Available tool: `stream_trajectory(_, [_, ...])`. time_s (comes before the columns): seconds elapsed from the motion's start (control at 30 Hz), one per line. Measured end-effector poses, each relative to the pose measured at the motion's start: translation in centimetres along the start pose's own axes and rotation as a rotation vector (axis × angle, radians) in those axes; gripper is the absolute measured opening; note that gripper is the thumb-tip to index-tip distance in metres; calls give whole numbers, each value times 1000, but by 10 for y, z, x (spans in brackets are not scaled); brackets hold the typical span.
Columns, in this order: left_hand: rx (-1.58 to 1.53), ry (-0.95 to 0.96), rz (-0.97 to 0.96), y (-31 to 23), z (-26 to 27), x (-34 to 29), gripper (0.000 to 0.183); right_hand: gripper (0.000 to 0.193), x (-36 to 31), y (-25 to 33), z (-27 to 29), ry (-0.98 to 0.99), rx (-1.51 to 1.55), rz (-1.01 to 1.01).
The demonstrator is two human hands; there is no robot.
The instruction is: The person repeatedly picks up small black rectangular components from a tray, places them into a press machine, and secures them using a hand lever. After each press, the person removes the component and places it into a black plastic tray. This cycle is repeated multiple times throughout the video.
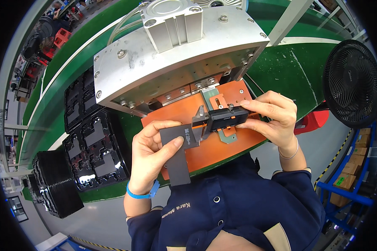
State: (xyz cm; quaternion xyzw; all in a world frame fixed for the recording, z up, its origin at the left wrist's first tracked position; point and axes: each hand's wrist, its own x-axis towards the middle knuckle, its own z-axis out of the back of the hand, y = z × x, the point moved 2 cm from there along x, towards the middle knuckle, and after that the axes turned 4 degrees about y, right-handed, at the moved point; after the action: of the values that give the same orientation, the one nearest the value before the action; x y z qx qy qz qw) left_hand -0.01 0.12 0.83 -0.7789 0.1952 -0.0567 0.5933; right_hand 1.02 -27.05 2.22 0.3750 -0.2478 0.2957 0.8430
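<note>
My left hand point(155, 146) pinches a thin, flat dark grey sheet part point(175, 165) between thumb and fingers. The part has a long strip hanging toward me and a small printed mark near its upper right. Its right side meets a metal bracket point(199, 121) beside a black rectangular block point(227, 119). On the block's right end my right hand point(274, 117) is closed, thumb below and fingers above. The block sits over an orange base plate point(245, 144), with small orange pieces and a greenish metal plate point(227, 137) under it. I cannot tell whether the block is fixed there.
A silver metal press point(155, 62) with a square cylinder rises just beyond my hands. Left on the green bench are black moulded trays point(98, 146) holding grey parts, near a tray stack point(56, 184). A black fan point(352, 83) and red stool point(318, 121) are at right.
</note>
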Motion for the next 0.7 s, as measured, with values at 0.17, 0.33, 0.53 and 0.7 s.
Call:
stream_trajectory(0.17, [-4, 16, 4, 0, 0, 0, 28, 46, 1, -1, 0, -18, -11, 4])
stream_trajectory(0.33, [20, 32, 20, -1, 1, -1, 29, 47, 5, -2, 1, -17, -23, -8])
stream_trajectory(0.53, [36, 19, 13, 2, 1, 0, 29, 46, 5, -2, 0, -15, -25, -15])
stream_trajectory(0.7, [20, 18, 11, 2, 1, -1, 29, 47, 6, -2, 2, -33, -20, 7])
